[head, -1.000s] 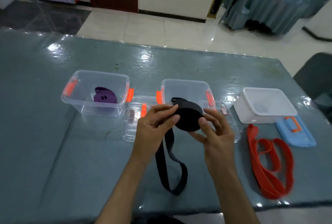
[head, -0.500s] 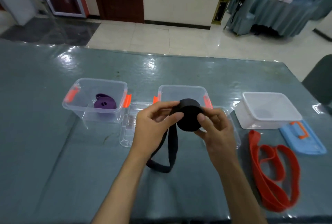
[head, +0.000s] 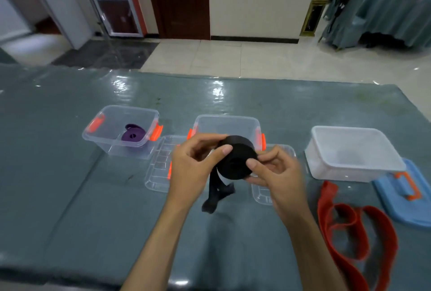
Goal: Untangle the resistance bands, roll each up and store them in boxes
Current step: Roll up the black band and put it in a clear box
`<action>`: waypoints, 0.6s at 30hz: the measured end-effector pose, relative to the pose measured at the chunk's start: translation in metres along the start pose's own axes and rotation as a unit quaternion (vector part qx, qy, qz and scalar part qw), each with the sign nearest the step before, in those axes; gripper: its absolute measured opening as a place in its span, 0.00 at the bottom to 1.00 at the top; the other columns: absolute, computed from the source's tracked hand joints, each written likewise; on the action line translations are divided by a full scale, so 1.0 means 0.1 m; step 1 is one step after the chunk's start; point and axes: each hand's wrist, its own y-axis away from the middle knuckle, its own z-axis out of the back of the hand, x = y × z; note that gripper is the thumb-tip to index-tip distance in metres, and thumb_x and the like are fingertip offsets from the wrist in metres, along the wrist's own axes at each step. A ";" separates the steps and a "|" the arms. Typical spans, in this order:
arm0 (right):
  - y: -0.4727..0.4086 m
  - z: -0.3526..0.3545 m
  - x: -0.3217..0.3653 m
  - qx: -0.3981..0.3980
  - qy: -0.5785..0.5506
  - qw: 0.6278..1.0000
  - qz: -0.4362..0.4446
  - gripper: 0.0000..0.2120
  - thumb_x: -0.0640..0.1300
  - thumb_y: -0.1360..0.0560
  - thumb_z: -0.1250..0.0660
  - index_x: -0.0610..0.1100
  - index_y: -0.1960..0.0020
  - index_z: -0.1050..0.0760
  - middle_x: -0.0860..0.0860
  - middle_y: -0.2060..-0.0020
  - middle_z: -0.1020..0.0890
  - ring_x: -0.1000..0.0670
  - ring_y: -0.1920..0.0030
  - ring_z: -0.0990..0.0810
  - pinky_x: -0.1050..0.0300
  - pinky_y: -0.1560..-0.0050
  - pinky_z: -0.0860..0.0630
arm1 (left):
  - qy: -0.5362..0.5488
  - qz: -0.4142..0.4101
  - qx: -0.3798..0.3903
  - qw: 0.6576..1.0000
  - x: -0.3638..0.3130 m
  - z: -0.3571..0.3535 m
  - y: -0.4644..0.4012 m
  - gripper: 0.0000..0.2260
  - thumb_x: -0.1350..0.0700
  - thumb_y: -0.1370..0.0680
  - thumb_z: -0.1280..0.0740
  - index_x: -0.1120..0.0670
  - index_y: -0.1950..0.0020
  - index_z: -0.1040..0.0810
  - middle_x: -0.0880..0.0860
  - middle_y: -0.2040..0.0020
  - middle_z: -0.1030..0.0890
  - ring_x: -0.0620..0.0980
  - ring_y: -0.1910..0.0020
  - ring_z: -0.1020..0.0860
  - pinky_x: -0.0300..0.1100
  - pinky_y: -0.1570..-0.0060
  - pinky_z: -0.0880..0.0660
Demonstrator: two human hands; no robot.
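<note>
Both forearms reach forward over the worktop (head: pixel 70 197). The left hand (head: pixel 193 169) and right hand (head: pixel 277 174) pinch the rolled black band (head: pixel 235 162) between curled fingers, its tail dangling below.

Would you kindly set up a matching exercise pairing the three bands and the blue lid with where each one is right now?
Things:
1. purple band
2. black band
3. red band
4. blue lid

Places:
A. loose on the table, at the right
B. flat on the table beside the white box
C. rolled, inside the left clear box
D. mostly rolled, held in both hands, with a tail hanging down

Pairs: 1-C, 2-D, 3-A, 4-B
</note>
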 end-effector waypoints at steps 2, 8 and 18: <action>0.03 0.14 0.01 -0.011 -0.023 1.000 0.001 0.10 0.43 0.30 0.19 0.47 0.53 0.20 0.45 0.53 0.12 0.43 0.50 0.11 0.51 0.59 0.14 | -0.006 0.003 0.000 1.000 0.04 -0.16 0.08 0.08 0.61 0.24 0.23 0.56 0.46 0.12 0.52 0.45 0.12 0.52 0.42 0.14 0.43 0.39 0.19; 0.15 0.39 -0.10 -0.012 -0.068 0.997 -0.019 0.15 0.46 0.29 0.20 0.49 0.44 0.17 0.45 0.45 0.13 0.43 0.42 0.13 0.46 0.52 0.14 | -0.032 0.033 0.033 0.998 0.06 -0.30 0.23 0.14 0.57 0.28 0.23 0.52 0.42 0.12 0.53 0.45 0.14 0.47 0.43 0.16 0.38 0.40 0.22; 0.14 0.52 0.09 -0.034 -0.075 0.997 0.015 0.14 0.42 0.27 0.22 0.44 0.42 0.17 0.44 0.45 0.14 0.41 0.42 0.14 0.43 0.55 0.14 | 0.012 0.042 0.030 0.999 -0.01 -0.49 0.32 0.14 0.57 0.28 0.22 0.52 0.42 0.12 0.52 0.42 0.13 0.53 0.40 0.15 0.41 0.38 0.20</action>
